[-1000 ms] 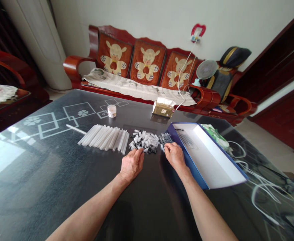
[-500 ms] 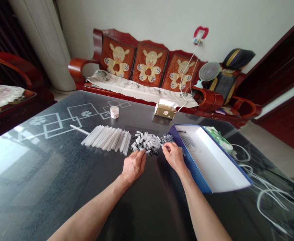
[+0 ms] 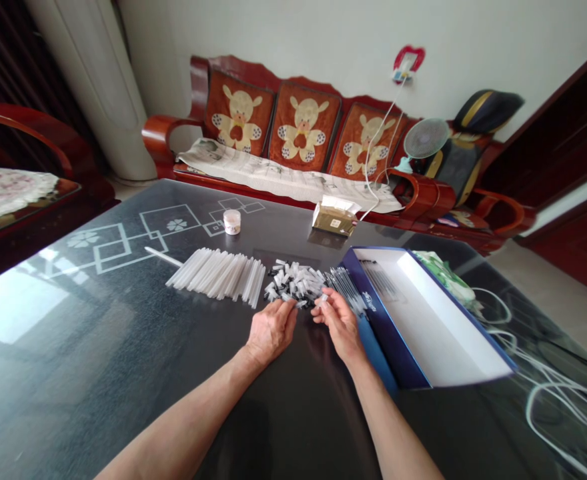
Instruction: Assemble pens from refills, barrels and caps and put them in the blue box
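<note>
Near the front edge of a heap of small white and black caps (image 3: 296, 279), my left hand (image 3: 272, 328) is closed, its fingertips pinching a small clear-white piece. My right hand (image 3: 337, 321) holds a small white cap (image 3: 323, 299) between thumb and fingers, just right of the heap. White pen tubes (image 3: 218, 273) lie side by side in a row left of the caps. Thin refills (image 3: 346, 287) lie between the heap and the blue box (image 3: 431, 320), behind my right hand.
The open box holds several thin refills (image 3: 381, 280) at its far left. Behind stand a round white tub (image 3: 232, 222) and a tissue box (image 3: 334, 217). White cables (image 3: 548, 387) and a green-white bag (image 3: 443, 277) lie at the right.
My right hand has drawn back slightly from the refills and cap heap, with a white cap now visible in its fingers. My left hand has barely moved. The view has shifted slightly.
</note>
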{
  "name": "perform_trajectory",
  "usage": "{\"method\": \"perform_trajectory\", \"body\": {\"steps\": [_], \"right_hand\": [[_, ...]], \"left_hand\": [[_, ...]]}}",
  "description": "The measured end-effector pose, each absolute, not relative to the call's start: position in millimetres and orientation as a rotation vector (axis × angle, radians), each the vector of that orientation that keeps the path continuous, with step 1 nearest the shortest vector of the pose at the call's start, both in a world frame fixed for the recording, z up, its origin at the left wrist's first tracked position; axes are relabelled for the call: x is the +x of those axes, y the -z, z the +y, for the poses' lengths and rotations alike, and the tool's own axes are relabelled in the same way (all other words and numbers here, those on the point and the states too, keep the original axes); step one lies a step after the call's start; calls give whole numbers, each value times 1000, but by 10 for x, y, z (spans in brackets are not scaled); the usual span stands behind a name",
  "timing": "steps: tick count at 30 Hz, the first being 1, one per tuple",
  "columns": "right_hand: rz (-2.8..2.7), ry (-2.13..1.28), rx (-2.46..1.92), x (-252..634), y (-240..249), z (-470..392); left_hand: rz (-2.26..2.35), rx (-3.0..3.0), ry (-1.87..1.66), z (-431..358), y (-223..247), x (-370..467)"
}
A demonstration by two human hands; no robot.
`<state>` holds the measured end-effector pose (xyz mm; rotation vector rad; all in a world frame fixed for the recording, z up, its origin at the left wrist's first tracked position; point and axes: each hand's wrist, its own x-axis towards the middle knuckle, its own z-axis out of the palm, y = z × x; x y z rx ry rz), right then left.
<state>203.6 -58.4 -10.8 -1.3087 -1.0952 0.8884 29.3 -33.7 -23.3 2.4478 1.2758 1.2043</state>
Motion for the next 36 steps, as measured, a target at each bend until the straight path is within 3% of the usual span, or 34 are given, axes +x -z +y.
{"method": "perform_trajectory", "body": {"steps": [6, 30, 36], "right_hand": [[-896, -1014, -1205, 1922, 129, -584], [-1179, -1061, -1201, 1972, 64, -617], [-1327, -881, -1309, 1994, 55, -629]], "left_hand": [[1272, 2461, -1183, -342, 227, 294], [1189, 2476, -1022, -377, 182, 269], [1212, 2534, -963, -382, 196, 274]]}}
